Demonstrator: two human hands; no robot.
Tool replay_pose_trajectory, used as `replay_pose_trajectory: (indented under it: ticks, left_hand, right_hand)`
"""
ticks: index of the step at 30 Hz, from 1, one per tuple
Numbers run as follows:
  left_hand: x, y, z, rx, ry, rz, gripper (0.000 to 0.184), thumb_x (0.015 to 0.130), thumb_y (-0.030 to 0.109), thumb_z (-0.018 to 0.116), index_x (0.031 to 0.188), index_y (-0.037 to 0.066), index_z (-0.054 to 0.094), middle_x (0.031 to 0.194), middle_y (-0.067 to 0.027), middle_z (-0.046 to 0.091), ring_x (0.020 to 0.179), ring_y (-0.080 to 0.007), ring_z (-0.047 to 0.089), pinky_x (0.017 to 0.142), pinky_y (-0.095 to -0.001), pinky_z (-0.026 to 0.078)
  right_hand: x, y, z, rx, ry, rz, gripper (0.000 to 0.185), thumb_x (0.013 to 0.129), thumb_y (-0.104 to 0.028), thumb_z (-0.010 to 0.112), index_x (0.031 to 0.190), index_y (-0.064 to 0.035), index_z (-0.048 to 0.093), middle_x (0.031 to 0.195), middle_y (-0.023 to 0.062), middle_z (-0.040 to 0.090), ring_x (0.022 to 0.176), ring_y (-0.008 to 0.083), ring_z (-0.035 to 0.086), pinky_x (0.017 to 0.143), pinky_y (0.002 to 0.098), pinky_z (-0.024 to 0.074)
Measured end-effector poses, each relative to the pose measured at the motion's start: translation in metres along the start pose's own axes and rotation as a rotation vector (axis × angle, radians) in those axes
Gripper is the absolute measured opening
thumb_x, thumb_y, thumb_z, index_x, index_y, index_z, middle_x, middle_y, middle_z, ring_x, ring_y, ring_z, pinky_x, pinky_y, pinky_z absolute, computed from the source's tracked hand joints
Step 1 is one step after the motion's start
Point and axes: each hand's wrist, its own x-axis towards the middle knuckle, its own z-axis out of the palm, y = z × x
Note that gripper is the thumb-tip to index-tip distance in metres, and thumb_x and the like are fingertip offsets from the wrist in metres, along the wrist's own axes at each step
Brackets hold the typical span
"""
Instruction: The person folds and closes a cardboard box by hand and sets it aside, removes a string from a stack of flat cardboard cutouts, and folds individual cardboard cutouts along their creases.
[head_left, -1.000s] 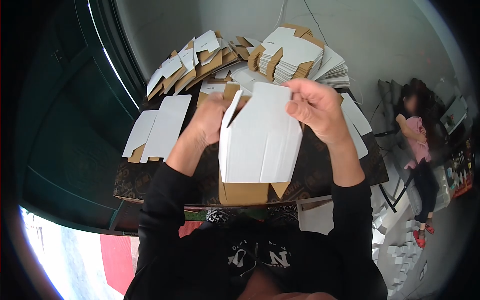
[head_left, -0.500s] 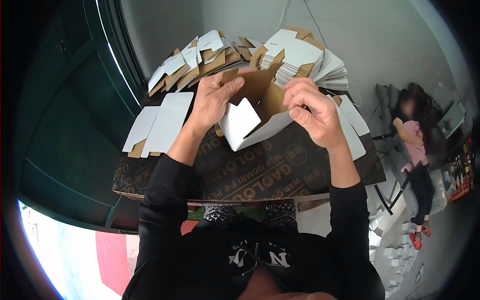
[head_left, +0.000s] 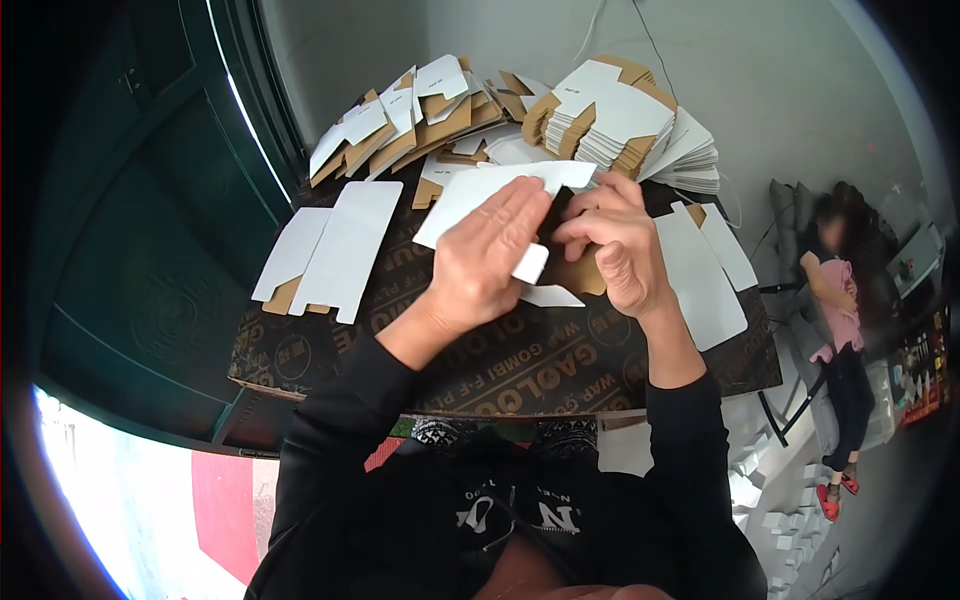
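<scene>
A part-folded white carton (head_left: 470,205) with brown inner sides is tipped over between my hands above the dark table. My left hand (head_left: 490,250) lies along its white outer panel, fingers stretched out and close together. A small white flap (head_left: 531,263) sticks out beside that hand. My right hand (head_left: 615,245) is at the carton's right side by the dark opening, its fingers bent and apart, thumb raised. Brown inner cardboard (head_left: 583,272) shows below the right fingers. The carton's underside and part of its opening are hidden.
Flat white blanks (head_left: 345,245) lie left, with more blanks (head_left: 700,270) at right. Behind stand a fanned pile (head_left: 400,115) and a tall stack (head_left: 610,110) of blanks. The printed table (head_left: 500,370) ends near my body. A person (head_left: 838,290) reclines at far right.
The carton has turned from upright, with its opening facing up, onto its side. My left hand has moved right from its rim onto the outer panel. The right fingers have shifted slightly.
</scene>
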Motion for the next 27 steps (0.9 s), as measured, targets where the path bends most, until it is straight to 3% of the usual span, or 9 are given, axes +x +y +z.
replay_pose_trajectory:
  ticks: [3,9,14,19,23,24,27]
  left_hand:
    - [-0.007,0.01,0.012,0.188,0.003,0.154,0.043,0.083,0.003,0.063,0.125,-0.006,0.06,0.129,-0.024,0.061,0.121,-0.0372,0.06,0.101,-0.041,0.051]
    - [-0.016,0.016,0.026,0.243,-0.047,0.16,0.044,0.082,0.003,0.063,0.125,-0.007,0.059,0.132,-0.0244,0.058,0.124,-0.037,0.057,0.105,-0.0421,0.048]
    - [-0.012,0.015,0.025,0.258,-0.078,0.14,0.044,0.081,0.0,0.063,0.124,-0.008,0.06,0.129,-0.0237,0.061,0.12,-0.0365,0.06,0.104,-0.0412,0.049]
    - [-0.007,-0.004,0.016,0.241,0.01,0.083,0.045,0.08,-0.003,0.063,0.124,-0.007,0.06,0.126,-0.0229,0.063,0.117,-0.0352,0.063,0.1,-0.0393,0.051]
    - [-0.009,-0.011,0.011,0.1,0.097,-0.073,0.038,0.09,-0.006,0.055,0.127,-0.003,0.059,0.13,-0.0168,0.062,0.111,-0.0266,0.066,0.091,-0.0308,0.052]
    - [-0.008,-0.011,0.011,0.098,0.096,-0.071,0.038,0.09,-0.006,0.055,0.127,-0.003,0.059,0.13,-0.0168,0.062,0.111,-0.0266,0.066,0.091,-0.0308,0.052]
    - [-0.007,-0.011,0.011,-0.013,0.183,-0.15,0.037,0.09,-0.005,0.057,0.127,-0.002,0.06,0.126,-0.0153,0.065,0.103,-0.0266,0.069,0.087,-0.0299,0.054]
  right_hand:
    - [-0.001,-0.006,0.003,-0.248,0.099,0.007,0.037,0.096,-0.028,0.053,0.066,-0.0066,0.057,0.061,0.0023,0.052,0.07,0.0194,0.047,0.108,0.0457,0.0256]
    - [-0.01,-0.007,0.007,-0.244,-0.028,0.303,0.037,0.096,-0.029,0.051,0.071,-0.0049,0.063,0.064,0.0031,0.057,0.075,0.0186,0.052,0.113,0.0502,0.0188]
    - [-0.018,0.009,0.014,-0.051,0.128,0.358,0.032,0.095,-0.029,0.053,0.082,-0.0045,0.068,0.069,0.002,0.065,0.083,0.018,0.057,0.112,0.0469,0.0197]
    - [-0.009,-0.001,-0.002,0.041,0.259,0.325,0.029,0.095,-0.025,0.054,0.092,-0.0023,0.07,0.092,0.0065,0.071,0.101,0.0207,0.058,0.111,0.0435,0.0245]
    - [-0.009,0.011,-0.004,-0.25,0.241,0.014,0.035,0.095,-0.03,0.055,0.109,-0.0001,0.067,0.117,0.0115,0.066,0.114,0.0249,0.054,0.107,0.04,0.0333]
    - [-0.01,0.011,-0.003,-0.252,0.243,0.014,0.035,0.095,-0.03,0.055,0.109,-0.0001,0.067,0.117,0.0115,0.066,0.114,0.0249,0.054,0.107,0.04,0.0333]
    - [-0.01,0.01,0.006,0.018,0.33,0.087,0.044,0.096,-0.034,0.055,0.122,0.0003,0.061,0.128,0.0138,0.059,0.119,0.0271,0.051,0.103,0.0394,0.0383]
